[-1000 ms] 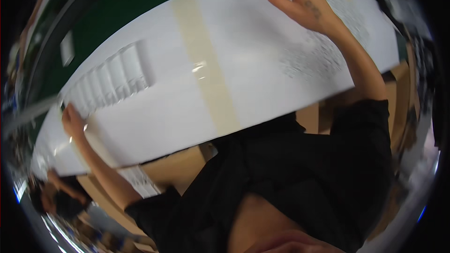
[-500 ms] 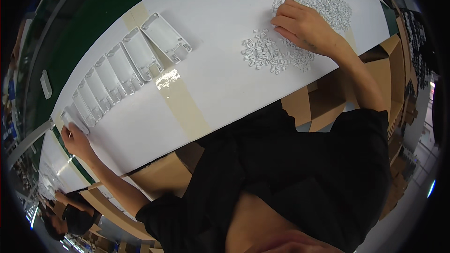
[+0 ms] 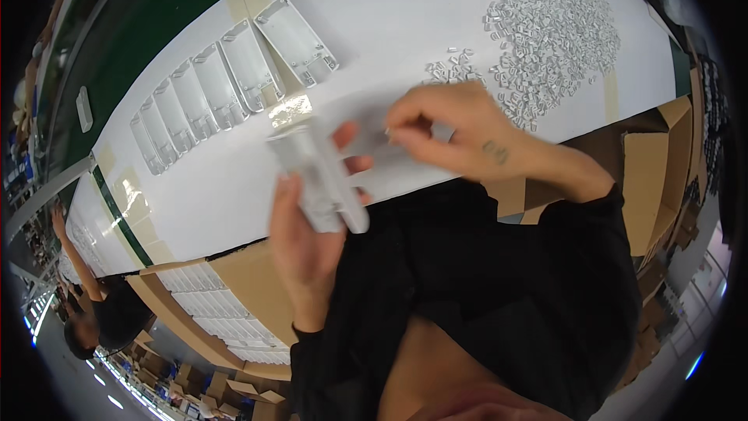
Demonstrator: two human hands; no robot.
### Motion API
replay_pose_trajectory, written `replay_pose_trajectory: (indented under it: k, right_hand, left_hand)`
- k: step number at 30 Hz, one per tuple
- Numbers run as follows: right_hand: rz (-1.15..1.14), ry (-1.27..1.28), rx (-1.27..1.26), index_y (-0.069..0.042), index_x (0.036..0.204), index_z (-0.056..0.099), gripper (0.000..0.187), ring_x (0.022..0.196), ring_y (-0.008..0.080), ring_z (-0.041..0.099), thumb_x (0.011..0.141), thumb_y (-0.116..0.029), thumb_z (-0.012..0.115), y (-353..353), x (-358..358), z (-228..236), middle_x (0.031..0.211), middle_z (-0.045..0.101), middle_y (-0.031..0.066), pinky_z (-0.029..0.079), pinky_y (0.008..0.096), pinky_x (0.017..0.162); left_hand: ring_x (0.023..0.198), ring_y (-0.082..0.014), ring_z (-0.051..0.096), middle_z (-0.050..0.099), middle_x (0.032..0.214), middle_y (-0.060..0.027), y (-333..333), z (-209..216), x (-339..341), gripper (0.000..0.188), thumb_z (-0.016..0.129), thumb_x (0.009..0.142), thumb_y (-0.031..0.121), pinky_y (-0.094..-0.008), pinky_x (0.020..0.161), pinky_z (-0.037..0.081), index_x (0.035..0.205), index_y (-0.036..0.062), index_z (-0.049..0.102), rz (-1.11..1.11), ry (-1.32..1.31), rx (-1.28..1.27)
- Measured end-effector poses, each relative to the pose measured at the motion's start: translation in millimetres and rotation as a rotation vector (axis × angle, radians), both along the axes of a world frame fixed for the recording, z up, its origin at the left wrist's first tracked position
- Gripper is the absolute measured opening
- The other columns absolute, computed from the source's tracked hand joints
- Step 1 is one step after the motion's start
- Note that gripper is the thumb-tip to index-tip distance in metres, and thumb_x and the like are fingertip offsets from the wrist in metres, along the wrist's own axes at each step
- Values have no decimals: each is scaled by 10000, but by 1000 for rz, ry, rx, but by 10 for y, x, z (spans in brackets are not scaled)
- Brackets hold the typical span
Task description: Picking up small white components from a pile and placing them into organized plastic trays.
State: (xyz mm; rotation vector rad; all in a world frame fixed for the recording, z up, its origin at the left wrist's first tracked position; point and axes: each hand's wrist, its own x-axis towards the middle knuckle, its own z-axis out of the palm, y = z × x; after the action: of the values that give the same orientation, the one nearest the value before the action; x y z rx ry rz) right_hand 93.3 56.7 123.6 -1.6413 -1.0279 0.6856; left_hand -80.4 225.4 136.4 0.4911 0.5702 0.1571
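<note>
My left hand [image 3: 305, 259] is closed round a white plastic housing [image 3: 312, 175], a long shallow tray-like shell, tilted and smeared by motion above the table's near edge. Just right of it, my right hand [image 3: 460, 129] is pinched, with a small white plastic part at the fingertips, mostly hidden. Beyond the left hand, several like housings [image 3: 212, 82] lie side by side in a slanting row, open faces up. A large heap of small white plastic parts [image 3: 557, 35] spreads behind the right hand, with a smaller cluster [image 3: 452, 68] at its left.
Below the white table [image 3: 210, 206] stands a carton [image 3: 257, 277] holding rows of white housings. Open cardboard boxes [image 3: 647, 179] stand at the right. A single white piece [image 3: 83, 109] lies on the green surface at far left. Another person [image 3: 113, 304] works at lower left.
My left hand has lifted the housing from the row's near end and brought it rightward toward my body. My right hand has come from the small parts toward the housing.
</note>
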Motion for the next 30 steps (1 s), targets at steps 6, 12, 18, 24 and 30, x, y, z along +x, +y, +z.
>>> replay_pose_trajectory:
  k: [6,12,18,24,30]
  right_hand:
    - [-214,-295,181,23,1001,702,187,628,148,593,817,46,725,95,-273,-234,869,677,83,473,225,541]
    - [-255,-538,169,17,971,685,190,611,170,593,792,32,747,219,-318,-416,842,667,85,490,249,547]
    - [-222,-578,100,0,948,672,180,608,179,595,788,24,751,242,-304,-399,802,658,82,491,257,549]
    - [-141,-458,115,2,957,669,125,552,138,567,846,30,720,277,-202,-382,713,635,49,460,226,518]
    - [-211,375,-8,9,977,679,49,482,63,498,938,17,652,316,-365,-47,627,589,-6,403,176,479]
  left_hand:
    - [1182,-298,611,575,1352,-221,-322,-69,105,485,419,1056,223,-370,871,551,1446,-66,413,-23,130,156]
    - [1163,-292,602,601,1316,-219,-343,17,205,479,393,1062,245,-352,850,527,1410,-76,464,13,247,288]
    - [1158,-281,615,590,1333,-200,-317,-40,186,445,397,1058,219,-366,899,528,1414,-41,454,-40,292,440]
    - [1119,-258,612,594,1314,-188,-179,-157,163,418,417,1072,228,-356,924,510,1405,-19,465,-28,237,291]
    - [1100,-233,602,602,1281,-169,-51,-97,270,403,496,1069,228,-346,939,496,1406,11,459,266,98,51]
